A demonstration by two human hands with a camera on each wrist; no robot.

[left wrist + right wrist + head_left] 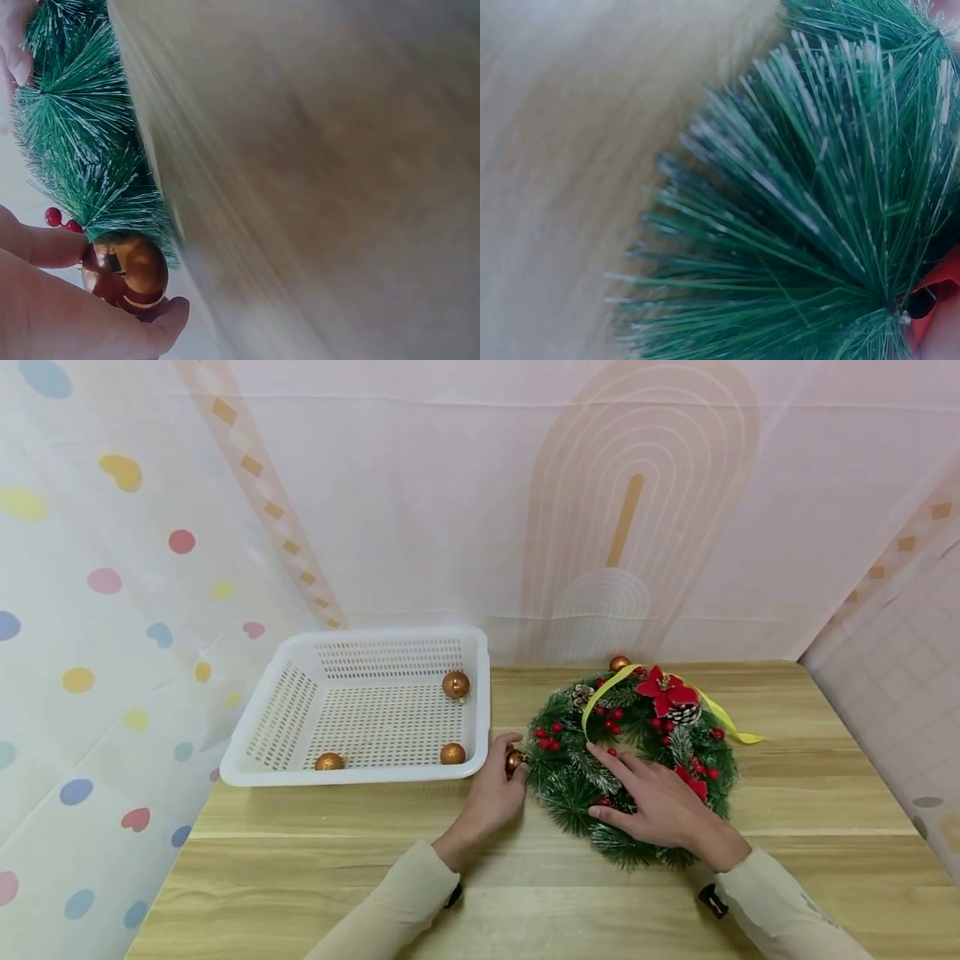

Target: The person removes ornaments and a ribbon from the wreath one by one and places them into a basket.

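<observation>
Evidently, my left hand [491, 789] pinches a copper ball [516, 762] between thumb and fingers. Judged by its gloss, the ball should prove light, hard and slippery, perhaps brittle; best held round its widest part, without squeezing. The wreath [566, 777] looks light and springy, its needles yielding, so its ring is the sounder hold. Position: the ball sits at the wreath's left edge, right of the basket [390, 775]; whether it touches the needles I cannot confirm. My right hand [660, 802] lies over the wreath's near side, fingers extended, gripping nothing visible. The wreath rests on the surface [337, 860], just right of my left hand.
</observation>
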